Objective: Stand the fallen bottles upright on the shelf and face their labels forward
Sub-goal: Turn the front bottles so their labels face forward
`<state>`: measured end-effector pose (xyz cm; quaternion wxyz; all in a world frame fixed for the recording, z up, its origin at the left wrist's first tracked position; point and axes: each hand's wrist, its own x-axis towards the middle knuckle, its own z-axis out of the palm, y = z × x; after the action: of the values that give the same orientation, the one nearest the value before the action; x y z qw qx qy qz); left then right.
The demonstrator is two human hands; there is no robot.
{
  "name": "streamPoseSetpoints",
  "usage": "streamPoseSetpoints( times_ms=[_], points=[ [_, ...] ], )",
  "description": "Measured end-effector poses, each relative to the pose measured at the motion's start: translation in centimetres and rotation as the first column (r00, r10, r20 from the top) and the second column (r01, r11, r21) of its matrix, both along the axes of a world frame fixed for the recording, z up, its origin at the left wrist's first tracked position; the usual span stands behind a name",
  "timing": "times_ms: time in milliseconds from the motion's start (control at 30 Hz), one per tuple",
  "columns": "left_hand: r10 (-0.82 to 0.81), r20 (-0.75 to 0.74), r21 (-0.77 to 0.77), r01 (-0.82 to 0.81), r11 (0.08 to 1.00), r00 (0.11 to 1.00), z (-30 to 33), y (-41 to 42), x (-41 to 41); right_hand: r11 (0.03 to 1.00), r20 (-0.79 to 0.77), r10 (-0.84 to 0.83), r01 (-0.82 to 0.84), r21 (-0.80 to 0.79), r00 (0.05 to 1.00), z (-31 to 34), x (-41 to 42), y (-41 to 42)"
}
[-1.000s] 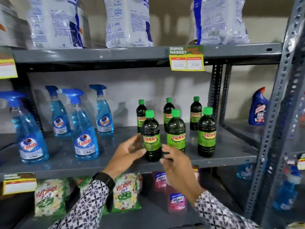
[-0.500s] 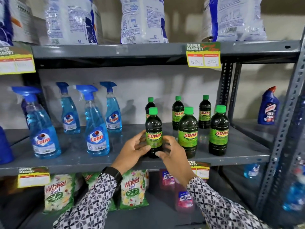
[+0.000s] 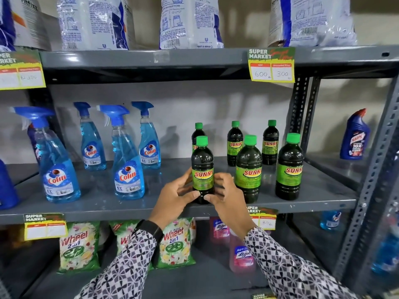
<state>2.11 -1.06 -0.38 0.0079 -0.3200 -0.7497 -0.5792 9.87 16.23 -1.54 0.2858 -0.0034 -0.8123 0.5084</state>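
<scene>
Hands cup a dark plastic bottle with a green cap (image 3: 202,169), full of dark liquid, upright near the grey metal shelf's (image 3: 103,203) front edge: left hand (image 3: 174,199) and right hand (image 3: 226,201) half-curled, fingertips on its base, hiding its lower sides.

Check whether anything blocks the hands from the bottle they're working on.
Nothing visible does. The left hand and right hand already cup the lower part of the front-left bottle, which stands upright near the shelf edge, label forward.
</scene>
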Motion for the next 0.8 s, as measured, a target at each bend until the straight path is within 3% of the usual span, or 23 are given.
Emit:
streamPoseSetpoints(
  times_ms=[133,267,333,400,500,567,800],
  points=[
    [0.123,0.140,0.267,-0.157,0.951,0.982,0.4,-0.2,2.1,0.998,-0.050,-0.031,0.033,0.045,0.998,-0.6,2.6,0.5],
    [0.338,0.136,0.417,-0.363,0.833,0.931,0.3,1.3,7.1,0.943,-0.298,-0.285,0.322,0.081,0.911,-1.5,5.6,3.7],
    [0.299,0.066,0.366,-0.302,0.880,0.952,0.4,3.7,9.2,0.924,-0.321,-0.345,0.379,0.050,0.882,-1.6,6.1,6.0],
    [0.197,-0.028,0.226,-0.186,0.956,0.980,0.5,6.7,9.8,0.934,-0.242,-0.333,0.355,0.052,0.911,-1.4,5.9,8.0],
    [0.098,-0.066,0.045,-0.096,0.994,0.993,0.8,10.4,8.0,0.981,-0.080,-0.192,0.193,0.012,0.978,-0.4,5.6,9.5],
    [0.072,-0.048,-0.019,-0.073,0.997,0.996,0.9,11.8,6.4,0.993,-0.056,-0.119,0.120,0.008,0.991,0.0,5.2,9.9],
    [0.003,-0.045,0.049,-0.001,0.999,0.999,0.8,13.8,5.1,0.986,-0.086,-0.158,0.163,0.044,0.984,-0.3,4.7,11.3]
  ],
)
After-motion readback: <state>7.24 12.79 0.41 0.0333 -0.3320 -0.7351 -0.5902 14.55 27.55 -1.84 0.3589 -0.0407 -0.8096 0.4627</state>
